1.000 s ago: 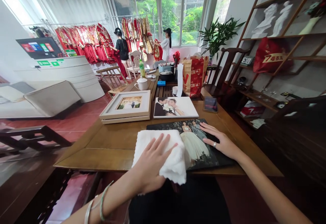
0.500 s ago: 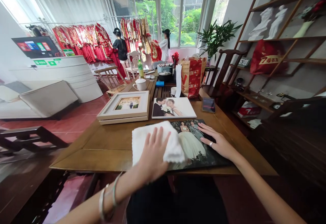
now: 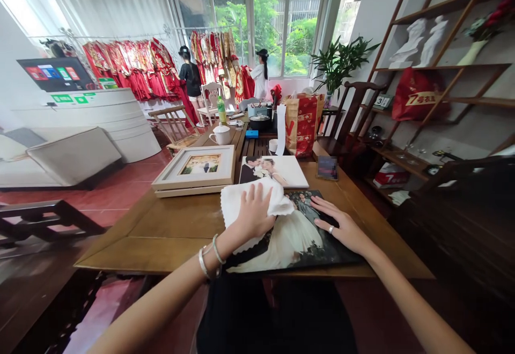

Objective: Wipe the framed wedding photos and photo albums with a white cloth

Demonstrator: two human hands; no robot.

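Note:
A wedding photo panel (image 3: 298,236) with a dark background and a long pale dress lies flat at the table's near edge. My left hand (image 3: 256,213) rests flat on a white cloth (image 3: 233,204), fingers stretched out, pressing it against the panel's left part. The cloth is bunched and hides the panel's upper left. Fingers spread, my right hand (image 3: 341,226) lies on the panel's right side and wears a ring. Just behind is a white photo panel (image 3: 292,171) showing a couple. To the left sit stacked pale picture frames (image 3: 171,171), the top one holding a small photo.
On the wooden table (image 3: 161,236) stand a lidded white mug (image 3: 221,134), a paper bag (image 3: 302,126), a green bottle (image 3: 221,110) and a small dark card (image 3: 327,168). Two people are near racks of red garments (image 3: 132,69) at the back. Shelves (image 3: 434,67) line the right.
My left hand and the cloth have slid right and away from me across the panel, uncovering its lower left part. The right hand stays in nearly the same place.

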